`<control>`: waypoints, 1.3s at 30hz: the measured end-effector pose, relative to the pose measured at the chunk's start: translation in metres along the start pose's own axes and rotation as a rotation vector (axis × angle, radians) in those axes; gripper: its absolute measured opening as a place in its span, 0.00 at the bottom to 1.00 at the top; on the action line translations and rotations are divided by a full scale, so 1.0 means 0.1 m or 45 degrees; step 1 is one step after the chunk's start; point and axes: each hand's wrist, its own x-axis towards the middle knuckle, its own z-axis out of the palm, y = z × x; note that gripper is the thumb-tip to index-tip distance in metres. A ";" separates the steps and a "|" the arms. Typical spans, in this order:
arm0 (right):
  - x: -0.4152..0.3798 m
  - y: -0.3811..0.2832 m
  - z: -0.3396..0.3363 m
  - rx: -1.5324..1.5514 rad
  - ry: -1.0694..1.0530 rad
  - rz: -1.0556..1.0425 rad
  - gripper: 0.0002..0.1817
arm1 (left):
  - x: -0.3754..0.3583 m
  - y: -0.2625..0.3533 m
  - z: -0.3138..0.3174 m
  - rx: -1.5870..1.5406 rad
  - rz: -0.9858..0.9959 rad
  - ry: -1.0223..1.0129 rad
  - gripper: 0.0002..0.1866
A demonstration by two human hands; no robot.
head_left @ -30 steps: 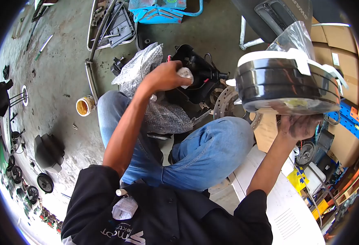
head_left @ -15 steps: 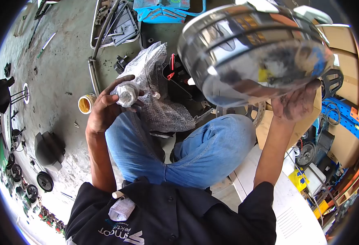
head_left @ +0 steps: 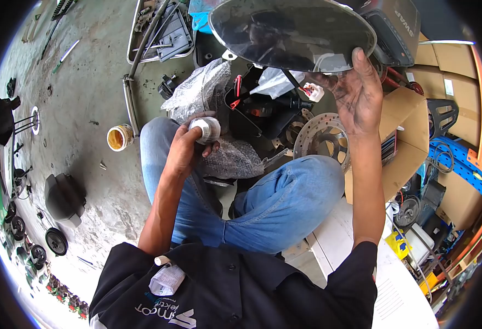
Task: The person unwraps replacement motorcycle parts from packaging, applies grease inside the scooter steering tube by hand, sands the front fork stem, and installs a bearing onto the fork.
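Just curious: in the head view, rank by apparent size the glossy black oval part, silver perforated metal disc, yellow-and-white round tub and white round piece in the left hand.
1. Oval part
2. Metal disc
3. Round tub and white piece: too alike to rank.

The tub (head_left: 120,137) sits left of the bubble wrap (head_left: 197,90), the disc (head_left: 309,131) right of it, the cardboard box (head_left: 415,119) farther right, the tray (head_left: 132,43) beyond the tub
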 end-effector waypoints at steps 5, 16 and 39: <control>-0.01 -0.05 0.05 0.078 0.003 0.057 0.22 | -0.03 0.04 0.05 0.105 -0.007 0.068 0.26; -0.35 0.16 -0.35 -0.302 0.215 0.248 0.32 | -0.05 0.11 -0.12 0.022 0.018 0.172 0.25; -0.31 0.25 0.10 -1.570 -0.248 0.073 0.15 | -0.15 0.15 0.07 0.016 0.008 -0.021 0.29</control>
